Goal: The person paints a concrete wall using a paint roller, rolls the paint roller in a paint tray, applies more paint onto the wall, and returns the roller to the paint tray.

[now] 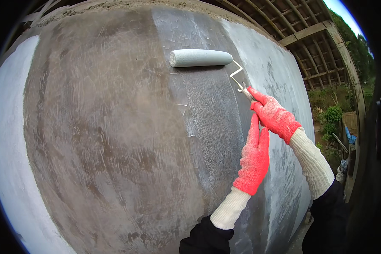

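A paint roller [201,58] with a pale, paint-coated sleeve lies across the upper part of a grey plastered wall [114,127]. Its bent wire frame runs down to a handle, and my right hand [274,116], in a red-coated knit glove, is closed around that handle. My left hand [253,155], gloved alike, is just below the right one with its fingers pointing up along the handle's lower end; whether it grips the handle is hidden. Beneath the roller runs a darker, wet-looking textured strip [212,127].
Whitish coated bands cover the wall's left edge [6,143] and right side [282,95]. A tiled roof on wooden beams [303,34] overhangs at the upper right. Beyond a wooden post [347,60] are green bushes [332,119] and a blue cloth [350,136].
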`<state>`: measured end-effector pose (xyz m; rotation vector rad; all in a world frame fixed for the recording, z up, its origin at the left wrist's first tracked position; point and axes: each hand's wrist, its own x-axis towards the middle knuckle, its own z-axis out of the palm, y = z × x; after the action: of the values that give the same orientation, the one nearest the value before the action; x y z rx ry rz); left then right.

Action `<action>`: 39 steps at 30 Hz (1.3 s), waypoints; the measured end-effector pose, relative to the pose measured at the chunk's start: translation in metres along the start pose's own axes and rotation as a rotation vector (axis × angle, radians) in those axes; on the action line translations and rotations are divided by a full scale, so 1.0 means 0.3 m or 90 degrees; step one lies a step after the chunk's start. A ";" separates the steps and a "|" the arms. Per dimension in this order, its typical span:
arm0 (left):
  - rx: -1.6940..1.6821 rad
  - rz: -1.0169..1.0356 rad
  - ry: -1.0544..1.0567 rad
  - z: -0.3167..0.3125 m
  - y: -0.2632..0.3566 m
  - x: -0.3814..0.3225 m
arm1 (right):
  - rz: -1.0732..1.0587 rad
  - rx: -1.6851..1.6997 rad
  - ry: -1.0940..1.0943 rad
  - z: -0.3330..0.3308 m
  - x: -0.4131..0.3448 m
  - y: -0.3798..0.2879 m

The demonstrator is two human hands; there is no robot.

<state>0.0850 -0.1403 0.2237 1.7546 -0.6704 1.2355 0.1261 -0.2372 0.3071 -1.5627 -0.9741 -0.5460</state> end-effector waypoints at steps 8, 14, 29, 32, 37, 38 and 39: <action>0.136 0.081 -0.055 -0.065 0.152 0.301 | -0.157 -0.076 0.036 -0.069 0.412 -0.229; 0.442 0.278 -0.066 -0.181 0.165 0.362 | -0.303 -0.220 0.054 -0.082 0.703 -0.362; 0.388 0.037 -0.148 -0.269 0.279 0.170 | -0.317 -0.328 0.107 0.060 1.136 -0.476; 0.441 0.031 -0.172 -0.315 0.293 0.126 | -0.076 0.422 0.049 0.178 0.990 -0.535; 0.446 0.065 -0.204 -0.302 0.289 0.031 | -0.367 -0.420 0.149 0.074 0.918 -0.453; 0.440 0.085 -0.203 -0.301 0.278 0.008 | -0.206 0.045 0.119 0.075 0.899 -0.426; 0.432 0.104 -0.203 -0.301 0.268 -0.015 | -0.023 0.502 0.086 0.076 0.877 -0.394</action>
<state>-0.0236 -0.1003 0.2593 2.5372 -0.6203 1.4117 0.1690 -0.1402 0.5762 -0.7950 -0.9548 -0.2329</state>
